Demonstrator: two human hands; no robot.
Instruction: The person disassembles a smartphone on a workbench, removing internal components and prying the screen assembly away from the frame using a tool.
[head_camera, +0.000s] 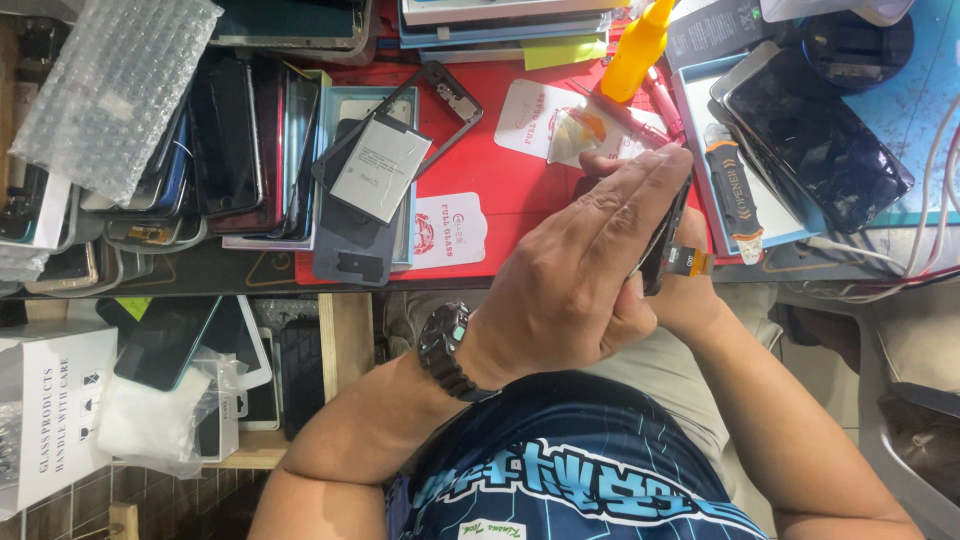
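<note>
Both our hands clamp a thin dark phone screen panel (662, 240) edge-on, above the red desk (500, 190).

Left hand (570, 280) lies flat across it, right hand (690, 290) grips beneath — it looks light, stiff, fragile, best held by its edges — an orange flex cable (692, 262) dangles.

Phone screen (662, 240) edge-on between left hand (575, 275) and right hand (690, 290), at near edge of worktop (520, 195). Battery (380, 167) on phone frame (400, 120), left of hands. Bottle (636, 48) behind. Opener tool (735, 195) right, beside cracked screen (815, 140).
</note>
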